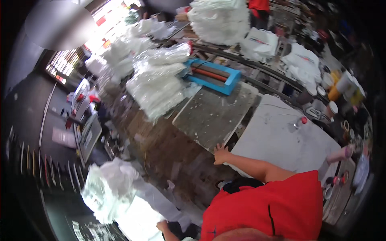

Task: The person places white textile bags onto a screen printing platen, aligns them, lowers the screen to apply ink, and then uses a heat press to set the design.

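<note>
My right hand (220,154) has its fingers spread and holds nothing. It is at the near corner of a worn grey board (215,114), beside a larger board with a white surface (277,132). At the bottom of the view, my left hand (163,225) is at the edge of a bright white sheet (138,217). Its fingers are small and blurred, so a grip on the sheet cannot be made out. A heap of crumpled white plastic (110,184) adjoins that sheet. On the grey board's far end lies a blue frame (229,83) with a reddish bar inside.
Stacked clear plastic packs (157,84) stand left of the blue frame. A clear bottle with a red cap (298,123) is on the white board. Several tubs and jars (331,108) crowd the right side. White bundles (219,22) lie farther back. Brown floor (161,140) runs between.
</note>
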### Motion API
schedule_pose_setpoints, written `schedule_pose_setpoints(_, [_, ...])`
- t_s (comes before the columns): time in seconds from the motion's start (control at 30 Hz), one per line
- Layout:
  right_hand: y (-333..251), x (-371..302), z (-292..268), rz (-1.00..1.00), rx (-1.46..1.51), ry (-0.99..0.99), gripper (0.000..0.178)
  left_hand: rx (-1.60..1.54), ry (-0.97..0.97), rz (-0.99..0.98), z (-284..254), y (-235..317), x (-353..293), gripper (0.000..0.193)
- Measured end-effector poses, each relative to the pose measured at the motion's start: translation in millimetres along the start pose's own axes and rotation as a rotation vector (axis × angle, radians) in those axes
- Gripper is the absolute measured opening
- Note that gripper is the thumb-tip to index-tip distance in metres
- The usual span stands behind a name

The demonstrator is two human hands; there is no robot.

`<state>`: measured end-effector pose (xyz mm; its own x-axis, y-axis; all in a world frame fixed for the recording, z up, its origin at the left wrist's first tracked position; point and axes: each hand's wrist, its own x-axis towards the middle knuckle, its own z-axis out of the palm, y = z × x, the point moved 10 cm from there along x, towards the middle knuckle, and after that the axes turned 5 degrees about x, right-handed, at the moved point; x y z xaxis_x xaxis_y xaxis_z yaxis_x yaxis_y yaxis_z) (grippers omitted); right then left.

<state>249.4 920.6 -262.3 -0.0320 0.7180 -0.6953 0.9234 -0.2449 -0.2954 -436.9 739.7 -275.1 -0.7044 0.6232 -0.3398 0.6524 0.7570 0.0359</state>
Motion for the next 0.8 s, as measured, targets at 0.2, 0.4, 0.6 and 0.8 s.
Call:
schedule_pose_setpoints(0.2, [16, -10, -4, -0.054, 0.085, -0.006, 0.105, 0.182, 0.123, 0.116, 14, 29, -7, 0.054])
schedule_pose_setpoints(0.4, [-16, -5, -3, -0.141, -0.154, -0.150, 0.086, 0.213, 0.038, 0.161, 32, 8, 16, 0.057])
schedule_pose_setpoints(0.6, [-24, 2, 4, -0.072, -0.104, -0.205, 0.086, 0.263, -0.040, 0.237, 41, 18, 18, 0.066])
schedule_pose_setpoints(0.8, [-17, 14, -21, 0.021, 0.054, -0.209, 0.073, 0.054, 0.124, -0.014, 13, 4, 22, 0.068])
